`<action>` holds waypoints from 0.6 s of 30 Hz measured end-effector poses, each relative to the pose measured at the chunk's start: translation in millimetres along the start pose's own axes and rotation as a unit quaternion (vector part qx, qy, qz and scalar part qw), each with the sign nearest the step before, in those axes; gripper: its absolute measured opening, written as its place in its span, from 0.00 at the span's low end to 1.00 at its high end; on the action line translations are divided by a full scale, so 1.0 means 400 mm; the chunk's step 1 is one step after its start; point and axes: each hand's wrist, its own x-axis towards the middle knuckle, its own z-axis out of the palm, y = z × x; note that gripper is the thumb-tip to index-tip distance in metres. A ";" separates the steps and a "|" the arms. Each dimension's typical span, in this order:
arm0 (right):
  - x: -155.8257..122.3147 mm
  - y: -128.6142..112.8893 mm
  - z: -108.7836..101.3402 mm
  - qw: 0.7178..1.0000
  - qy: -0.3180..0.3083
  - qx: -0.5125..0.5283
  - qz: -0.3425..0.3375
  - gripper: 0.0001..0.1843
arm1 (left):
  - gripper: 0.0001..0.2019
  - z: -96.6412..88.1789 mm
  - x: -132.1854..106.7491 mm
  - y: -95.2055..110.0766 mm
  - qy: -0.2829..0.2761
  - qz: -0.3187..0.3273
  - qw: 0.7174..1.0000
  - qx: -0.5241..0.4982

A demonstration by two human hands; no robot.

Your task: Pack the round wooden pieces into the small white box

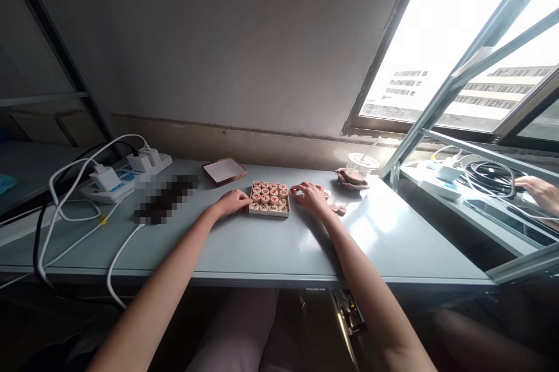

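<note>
Discs [265, 198] lie in the open-topped box [269, 214] mid-worktop [262, 250], nearly square to the front edge, long axis unclear. The left hand [233, 202] touches it, the right hand [311, 196] is just beside; neither grip's state can be told.

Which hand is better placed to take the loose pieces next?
Probably the right hand: it is beside the loose pieces, while the left hand is at the left edge of the box.
</note>
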 end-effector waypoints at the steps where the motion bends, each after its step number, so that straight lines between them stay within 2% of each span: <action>1: 0.000 -0.001 -0.002 1.000 0.002 0.002 -0.002 0.13 | 0.19 0.000 -0.001 0.000 0.005 -0.002 1.000 -0.001; 5: 0.002 0.000 -0.030 0.997 0.062 0.037 0.018 0.13 | 0.19 0.002 0.000 -0.002 0.012 0.003 1.000 0.006; 8: -0.001 -0.002 -0.063 0.989 0.087 0.116 0.013 0.16 | 0.19 0.003 0.002 -0.007 0.012 0.005 1.000 0.016; 11: -0.005 -0.013 -0.081 0.984 0.031 0.175 -0.031 0.19 | 0.20 0.003 0.006 -0.012 0.006 0.007 1.000 0.022; 14: -0.009 -0.026 -0.075 0.980 -0.022 0.192 -0.047 0.18 | 0.20 0.004 0.010 -0.017 0.004 0.007 1.000 0.025; 18: -0.011 -0.037 -0.058 0.979 -0.045 0.190 -0.060 0.16 | 0.19 0.006 0.013 -0.020 0.008 0.013 0.999 0.030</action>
